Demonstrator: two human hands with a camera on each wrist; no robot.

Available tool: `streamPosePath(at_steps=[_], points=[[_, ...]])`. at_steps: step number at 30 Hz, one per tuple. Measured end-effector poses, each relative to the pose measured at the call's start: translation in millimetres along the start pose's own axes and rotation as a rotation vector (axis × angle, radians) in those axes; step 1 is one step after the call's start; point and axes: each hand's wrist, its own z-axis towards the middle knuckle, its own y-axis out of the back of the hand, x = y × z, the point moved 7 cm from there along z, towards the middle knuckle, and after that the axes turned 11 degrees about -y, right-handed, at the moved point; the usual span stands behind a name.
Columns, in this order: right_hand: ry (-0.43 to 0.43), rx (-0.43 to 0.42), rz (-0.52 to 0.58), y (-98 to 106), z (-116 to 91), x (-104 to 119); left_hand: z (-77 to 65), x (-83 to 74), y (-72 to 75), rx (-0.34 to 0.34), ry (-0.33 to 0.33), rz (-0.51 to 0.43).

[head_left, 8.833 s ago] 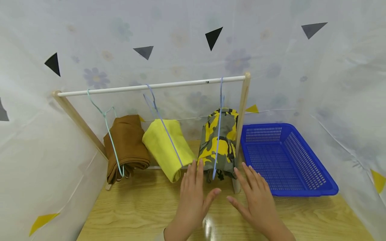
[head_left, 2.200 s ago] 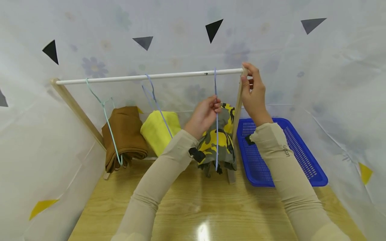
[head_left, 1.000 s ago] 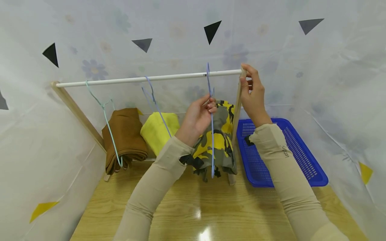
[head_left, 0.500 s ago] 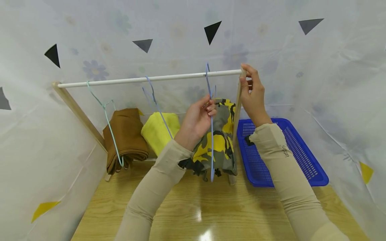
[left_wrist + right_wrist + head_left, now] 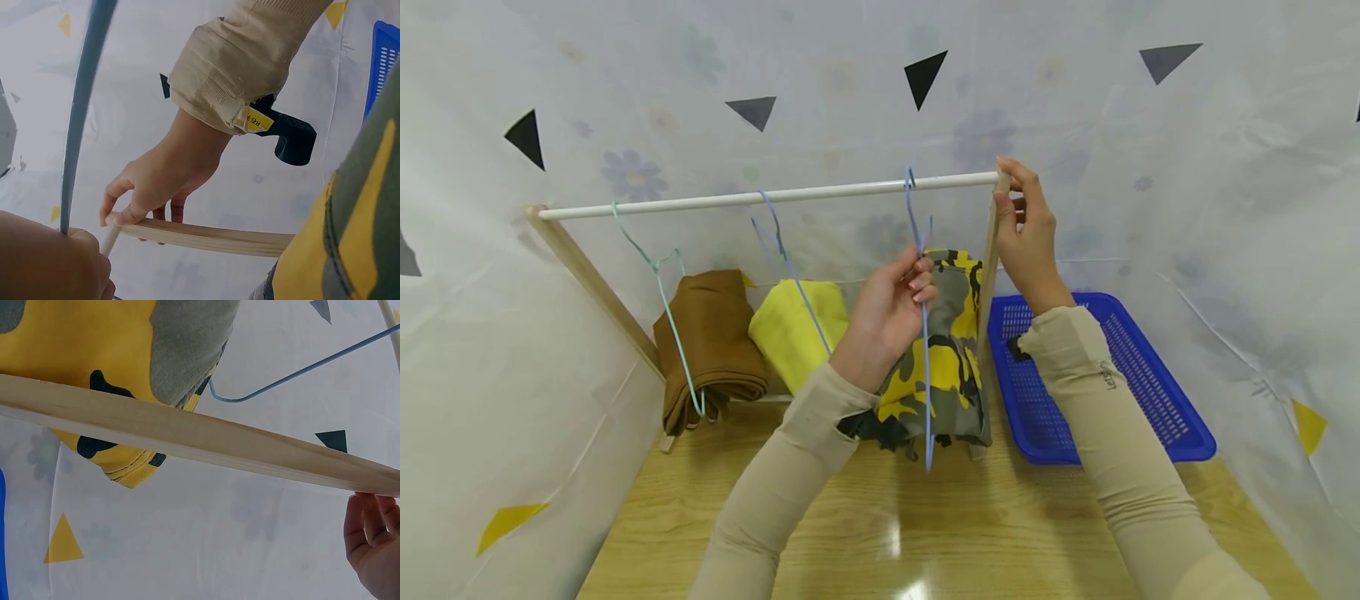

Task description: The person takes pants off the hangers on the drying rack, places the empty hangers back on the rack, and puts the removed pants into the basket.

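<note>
My left hand (image 5: 891, 308) pinches a blue-purple clothes hanger (image 5: 928, 375) just below its hook. Draped over that hanger is a folded grey, yellow and black camouflage garment (image 5: 951, 358), also close up in the right wrist view. The hook's top reaches slightly above the white rail; I cannot tell whether it still rests on it. My right hand (image 5: 1030, 237) grips the top end of the right wooden post of the clothes rack (image 5: 988, 308). In the left wrist view, the right hand's thumb and fingers lie on either side of that post.
A folded brown garment (image 5: 707, 333) hangs from a mint-green hanger (image 5: 672, 321) at the rack's left. Beside it, a yellow garment (image 5: 801, 325) hangs on another blue-purple hanger (image 5: 805, 304). Right of the rack, a blue plastic basket (image 5: 1165, 383) stands on the wooden table (image 5: 850, 517).
Both hands, at first open near the table, have risen to hanger and post. The camouflage garment's hanger has shifted left along the rail; its hook rose, then dropped slightly. The right hand stays put lately.
</note>
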Motion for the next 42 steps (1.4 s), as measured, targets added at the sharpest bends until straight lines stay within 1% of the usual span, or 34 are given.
streamPosePath(at_steps=[5,13,19,25,31,37,42], points=[[0.03,-0.007,-0.008,1,0,0,-6.7,1.4,1.8,-0.026,0.005,-0.008],[0.031,-0.002,0.001,1,0,0,-16.4,2.7,7.1,-0.054,-0.003,-0.009],[0.032,-0.002,-0.001,2,-1,0,-23.5,4.2,9.6,-0.044,0.0,0.0],[0.01,-0.008,0.001,3,-1,-2,-31.5,6.1,12.9,-0.032,0.013,-0.013],[0.054,-0.003,0.008,3,-2,3,-39.7,8.3,17.8,-0.028,0.013,-0.02],[0.026,-0.009,-0.004,4,-2,0,-46.9,10.7,22.4,-0.024,0.001,-0.036],[0.045,-0.007,-0.006,5,-2,1,-53.9,13.3,26.7,-0.006,0.0,-0.037]])
